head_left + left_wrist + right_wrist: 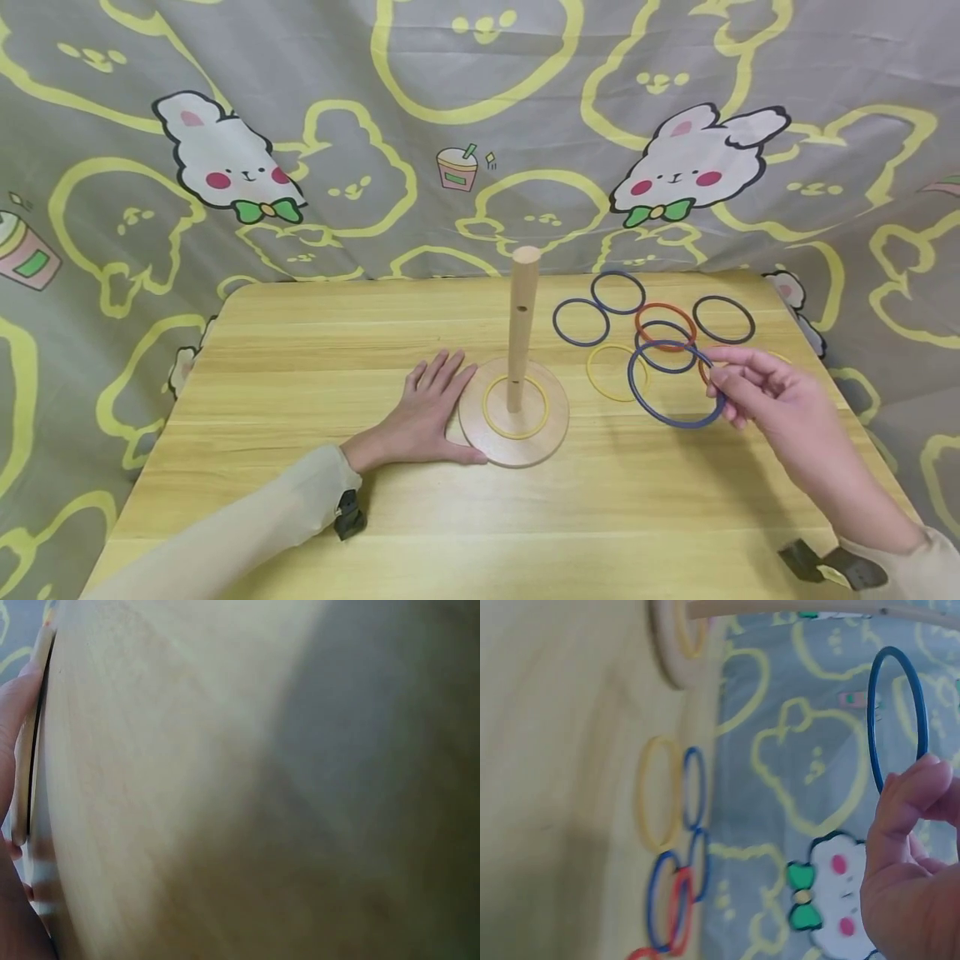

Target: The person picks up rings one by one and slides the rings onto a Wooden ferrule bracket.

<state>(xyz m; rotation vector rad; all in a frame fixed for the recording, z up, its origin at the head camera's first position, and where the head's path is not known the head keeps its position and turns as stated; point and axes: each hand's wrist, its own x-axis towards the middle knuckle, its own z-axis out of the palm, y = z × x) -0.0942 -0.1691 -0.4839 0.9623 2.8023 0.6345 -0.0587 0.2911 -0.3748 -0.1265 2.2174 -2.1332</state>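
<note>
Where the left sleeve (240,517) ends, left hand (423,412) lies palm down, fingers straight and spread, thumb and index at the left rim of the base (553,425). Wide strip of wood-grain tabletop (262,358) between that hand and the left table edge. Base is a flat round disc, smooth pale wood. Post (522,325) stands on it: straight round wooden rod, small dark holes, long axis vertical, flat end up. Yellow ring (548,408) lies flat on the disc around the post's foot, gap between the two. Right of base: yellow loop (588,367) flat on the table, two blue loops (555,322) farther back, then red loop (660,304) overlapping a dark blue loop (663,371). Blue ring (686,426) is held above these, off the table: thin, smooth, roughly level, free side pointing left toward the post, well apart from it. Right hand (780,400) pinches its right side, thumb against index finger. Black loop (753,325) lies just beyond that hand, near the far right corner. Creased printed curtain (465,217) runs along the far edge.
</note>
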